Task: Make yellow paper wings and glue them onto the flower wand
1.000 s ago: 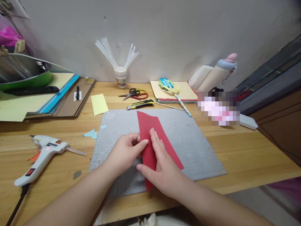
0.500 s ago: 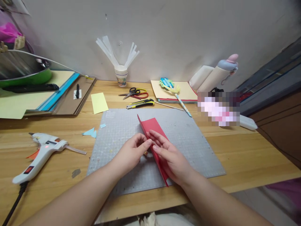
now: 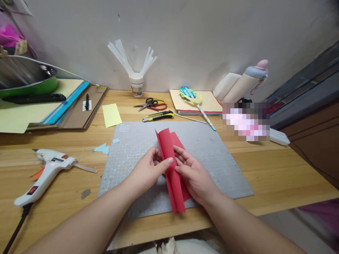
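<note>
A sheet of red paper (image 3: 173, 190), folded lengthwise with curved, raised sides, stands tilted over the grey cutting mat (image 3: 212, 151). My left hand (image 3: 148, 167) is closed on its left side, thumb across the front and fingers partly hidden behind. On the other side, my right hand (image 3: 198, 178) pinches the paper's right edge, thumb in front and the other fingers curled behind. More red paper (image 3: 178, 139) shows behind my hands; I cannot tell whether it is a flap of this sheet or a separate piece.
A hot glue gun (image 3: 50, 169) lies at left near blue scraps (image 3: 100, 148). Behind the mat are a yellow sheet (image 3: 111, 115), a utility knife (image 3: 158, 116), scissors (image 3: 148, 103) and a paper flower (image 3: 198, 104). A paper cup (image 3: 136, 86) holds glue sticks.
The red paper's near side has turned up and curved over, so its broad face now shows between my hands. My left thumb now lies across it. Both hands stay nearly in place.
</note>
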Demonstrator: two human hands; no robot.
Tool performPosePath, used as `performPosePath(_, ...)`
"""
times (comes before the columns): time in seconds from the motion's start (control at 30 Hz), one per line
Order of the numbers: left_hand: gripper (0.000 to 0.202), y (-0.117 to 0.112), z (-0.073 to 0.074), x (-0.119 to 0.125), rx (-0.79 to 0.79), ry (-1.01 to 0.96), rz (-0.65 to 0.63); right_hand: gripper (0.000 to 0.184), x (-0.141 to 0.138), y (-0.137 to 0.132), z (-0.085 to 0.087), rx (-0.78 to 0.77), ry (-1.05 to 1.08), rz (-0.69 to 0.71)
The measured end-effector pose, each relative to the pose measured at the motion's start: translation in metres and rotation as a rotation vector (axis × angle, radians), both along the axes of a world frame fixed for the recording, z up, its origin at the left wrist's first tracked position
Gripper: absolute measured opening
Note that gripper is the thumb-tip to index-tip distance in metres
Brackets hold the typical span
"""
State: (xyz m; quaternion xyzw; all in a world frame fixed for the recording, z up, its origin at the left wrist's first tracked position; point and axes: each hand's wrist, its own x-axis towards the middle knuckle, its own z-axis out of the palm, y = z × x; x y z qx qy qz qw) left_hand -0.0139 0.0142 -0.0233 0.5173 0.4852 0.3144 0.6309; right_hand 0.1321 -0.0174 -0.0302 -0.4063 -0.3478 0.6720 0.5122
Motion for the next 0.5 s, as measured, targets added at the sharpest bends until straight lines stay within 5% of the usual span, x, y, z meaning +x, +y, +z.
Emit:
performPosePath(0.17, 0.029, 0.0, 0.005, 0.0, 0.04, -0.145, 0.039, 0.068, -0.004, -0.002, 0.012, 0.094, -0.348, 0.07)
performPosePath(0.3, 0.029, 0.003, 0.009, -0.004, 0.116, -0.243, 0.063, 0.043, 0.013, -0.002, 0.031, 0.122, -0.506, 0.097)
performPosePath(0.4, 0.027, 0.01, 0.015, -0.013, 0.289, -0.201, 0.232, 0.033, 0.043, -0.004, 0.051, 0.091, -0.498, -0.129)
performPosePath(0.5, 0.029, 0.02, 0.014, -0.024, 0.523, -0.034, 0.538, 0.028, 0.072, -0.012, 0.072, 0.474, -0.708, -0.472)
